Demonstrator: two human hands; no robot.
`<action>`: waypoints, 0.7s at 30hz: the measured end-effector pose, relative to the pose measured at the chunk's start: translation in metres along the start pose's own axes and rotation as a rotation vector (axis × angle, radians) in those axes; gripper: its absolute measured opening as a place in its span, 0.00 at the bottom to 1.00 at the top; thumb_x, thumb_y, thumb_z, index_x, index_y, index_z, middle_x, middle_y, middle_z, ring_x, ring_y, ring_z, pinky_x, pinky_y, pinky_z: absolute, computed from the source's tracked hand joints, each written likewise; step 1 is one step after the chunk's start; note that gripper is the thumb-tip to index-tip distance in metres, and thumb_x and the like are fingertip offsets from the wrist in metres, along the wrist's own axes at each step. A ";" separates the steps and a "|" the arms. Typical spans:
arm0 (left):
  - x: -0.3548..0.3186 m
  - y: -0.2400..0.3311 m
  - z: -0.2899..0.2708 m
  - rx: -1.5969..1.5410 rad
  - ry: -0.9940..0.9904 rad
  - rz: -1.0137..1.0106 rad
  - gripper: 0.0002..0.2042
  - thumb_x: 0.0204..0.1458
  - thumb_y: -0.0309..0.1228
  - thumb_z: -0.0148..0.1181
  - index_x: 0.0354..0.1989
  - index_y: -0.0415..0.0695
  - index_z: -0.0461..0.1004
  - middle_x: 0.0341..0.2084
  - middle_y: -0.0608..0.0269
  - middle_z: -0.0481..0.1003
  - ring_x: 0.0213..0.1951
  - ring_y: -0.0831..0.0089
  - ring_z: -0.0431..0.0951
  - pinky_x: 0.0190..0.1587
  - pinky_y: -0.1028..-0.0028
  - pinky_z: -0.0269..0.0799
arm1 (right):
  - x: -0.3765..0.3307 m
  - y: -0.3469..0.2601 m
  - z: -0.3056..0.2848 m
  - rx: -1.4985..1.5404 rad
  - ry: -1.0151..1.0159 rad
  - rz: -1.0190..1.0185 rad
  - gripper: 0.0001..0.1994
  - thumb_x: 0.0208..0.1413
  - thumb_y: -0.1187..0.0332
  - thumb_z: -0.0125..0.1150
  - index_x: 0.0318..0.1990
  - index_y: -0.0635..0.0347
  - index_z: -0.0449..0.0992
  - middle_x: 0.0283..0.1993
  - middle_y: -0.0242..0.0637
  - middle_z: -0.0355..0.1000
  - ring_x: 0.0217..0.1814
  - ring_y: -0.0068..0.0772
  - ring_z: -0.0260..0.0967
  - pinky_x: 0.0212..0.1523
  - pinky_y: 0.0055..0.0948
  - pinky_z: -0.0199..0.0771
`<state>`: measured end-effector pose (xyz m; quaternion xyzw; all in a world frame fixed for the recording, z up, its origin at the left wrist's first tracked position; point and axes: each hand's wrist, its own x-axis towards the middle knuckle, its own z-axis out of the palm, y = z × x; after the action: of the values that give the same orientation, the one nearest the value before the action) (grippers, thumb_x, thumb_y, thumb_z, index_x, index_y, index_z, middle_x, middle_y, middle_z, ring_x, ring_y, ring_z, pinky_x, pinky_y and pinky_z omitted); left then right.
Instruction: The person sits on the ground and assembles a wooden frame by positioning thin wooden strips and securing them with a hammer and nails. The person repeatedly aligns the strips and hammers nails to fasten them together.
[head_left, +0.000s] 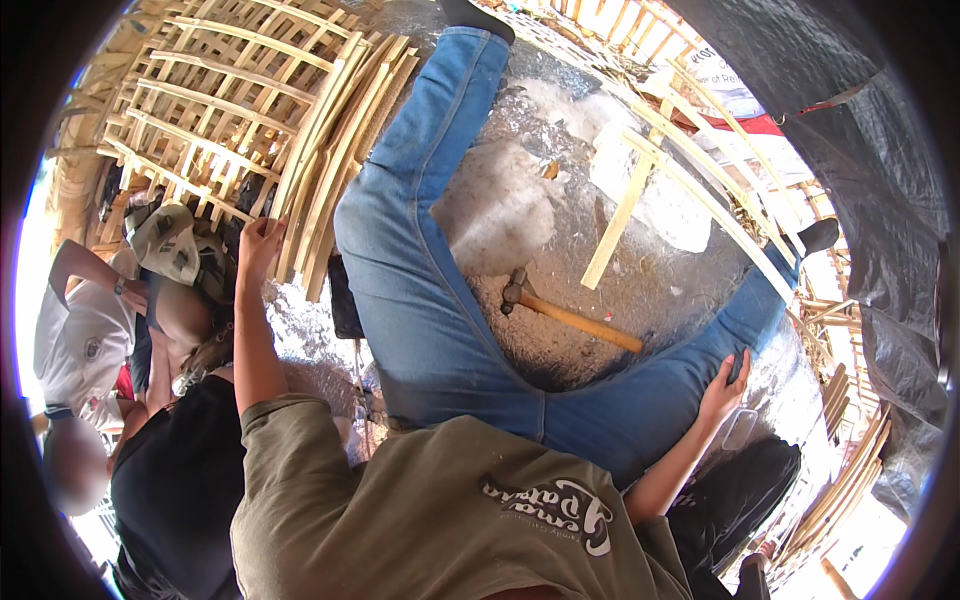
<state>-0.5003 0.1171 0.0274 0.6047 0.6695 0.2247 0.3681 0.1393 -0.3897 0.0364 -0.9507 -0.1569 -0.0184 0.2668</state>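
Note:
At the left, my left hand (262, 243) is closed with its fingertips at the edge of a bundle of thin wooden slats (335, 160), pinching a slat there. Next to it stands a lattice of crossed slats (210, 100). My right hand (724, 388) rests on my jeans at the right leg, fingers apart, holding nothing. Between my spread legs a hammer (575, 322) with a dark head and wooden handle lies on the ground. Farther off, a short slat (625, 220) meets a long slat (705, 205) that slants across my right shin.
Whitish patches (500, 200) mark the grey ground ahead. Two other people are close on the left, one in a white shirt (85, 335), one in black (185, 490). Dark plastic sheeting (860, 150) hangs at the right, above more slats (835, 490).

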 end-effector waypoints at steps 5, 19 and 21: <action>-0.007 0.002 0.003 -0.034 0.108 0.046 0.20 0.58 0.42 0.68 0.22 0.42 0.70 0.14 0.73 0.65 0.18 0.84 0.62 0.21 0.77 0.55 | -0.001 -0.004 -0.002 0.005 -0.010 0.018 0.24 0.67 0.55 0.54 0.66 0.55 0.71 0.69 0.52 0.66 0.71 0.57 0.62 0.70 0.46 0.60; -0.013 -0.021 -0.001 0.283 0.394 0.140 0.19 0.57 0.44 0.68 0.29 0.38 0.77 0.17 0.63 0.75 0.20 0.77 0.74 0.25 0.71 0.69 | 0.002 0.008 0.003 0.022 -0.008 0.006 0.24 0.67 0.54 0.54 0.66 0.55 0.70 0.69 0.52 0.66 0.70 0.56 0.62 0.70 0.45 0.61; -0.019 -0.015 0.009 0.152 0.364 0.091 0.19 0.57 0.44 0.68 0.30 0.37 0.77 0.17 0.63 0.76 0.20 0.78 0.75 0.24 0.73 0.70 | 0.003 0.010 0.003 0.018 -0.008 -0.002 0.24 0.67 0.54 0.54 0.66 0.55 0.70 0.68 0.52 0.66 0.70 0.56 0.62 0.70 0.45 0.61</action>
<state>-0.5029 0.0945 0.0151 0.6098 0.7120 0.2956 0.1839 0.1450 -0.3955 0.0292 -0.9481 -0.1591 -0.0135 0.2749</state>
